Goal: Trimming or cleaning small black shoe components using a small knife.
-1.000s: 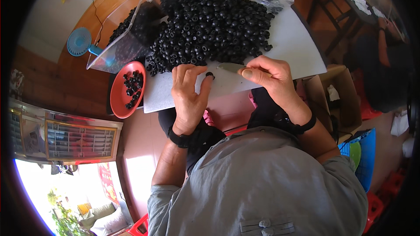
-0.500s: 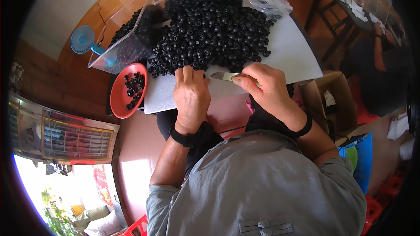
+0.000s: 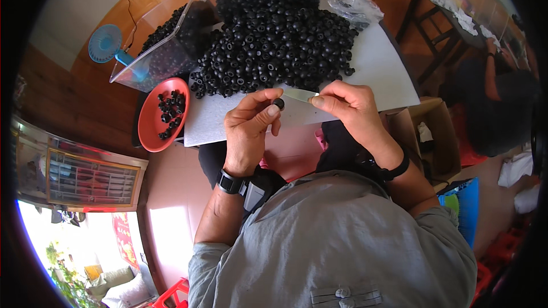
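While over the white board (image 3: pixel 365 74), left hand (image 3: pixel 246 131) pinched shut on black bead (image 3: pixel 278 103); right hand (image 3: pixel 348 105) closed on blade (image 3: pixel 299 95), tip just beside bead, near big pile (image 3: pixel 274 40).

Head view, single, fisheye: looks steeply down from your head, close over your own chest and forearms. Your left hand (image 3: pixel 248 128) and right hand (image 3: pixel 348 108) sit mid-frame; the white table (image 3: pixel 377 63) lies beyond, floor at left and right, edges bending toward the rim.
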{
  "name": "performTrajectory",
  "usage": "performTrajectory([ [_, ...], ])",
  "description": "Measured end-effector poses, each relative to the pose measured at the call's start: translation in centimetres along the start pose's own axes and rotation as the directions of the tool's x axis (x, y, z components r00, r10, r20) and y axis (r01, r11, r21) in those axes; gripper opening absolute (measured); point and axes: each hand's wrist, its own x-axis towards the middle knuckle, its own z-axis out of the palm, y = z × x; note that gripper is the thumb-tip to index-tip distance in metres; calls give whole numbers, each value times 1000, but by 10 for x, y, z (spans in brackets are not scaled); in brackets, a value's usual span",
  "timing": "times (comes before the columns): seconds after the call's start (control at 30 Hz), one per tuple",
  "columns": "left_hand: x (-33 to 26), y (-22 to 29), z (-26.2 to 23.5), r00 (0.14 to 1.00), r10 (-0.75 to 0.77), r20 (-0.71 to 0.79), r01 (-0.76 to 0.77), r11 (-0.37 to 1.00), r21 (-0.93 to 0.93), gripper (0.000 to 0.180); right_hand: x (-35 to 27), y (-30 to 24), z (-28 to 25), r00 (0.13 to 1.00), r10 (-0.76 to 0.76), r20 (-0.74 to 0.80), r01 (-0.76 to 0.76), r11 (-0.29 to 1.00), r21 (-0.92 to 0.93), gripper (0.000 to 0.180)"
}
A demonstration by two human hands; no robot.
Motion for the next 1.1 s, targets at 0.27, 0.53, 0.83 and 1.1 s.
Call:
performTrajectory([
  [0.27, 3, -14, -1, 998, 10, 59, -6, 998, -70, 28, 3, -8, 0, 992, 98, 85, -80, 979, -190, 20],
  [0.53, 1, -20, -3, 999, 21, 38, -16, 993, -118, 26, 4, 3, 4, 1000, -8, 18, 11, 984, -176, 26],
  [0.83, 1, -21, -3, 998, 53, 29, -49, 992, -116, 25, 4, 0, 5, 1000, -12, 22, 17, 969, -246, 26],
  [1.1, -1, -21, -4, 999, 44, 17, -42, 995, -94, 28, 4, -7, 3, 999, -1, 48, 15, 958, -287, 26],
])
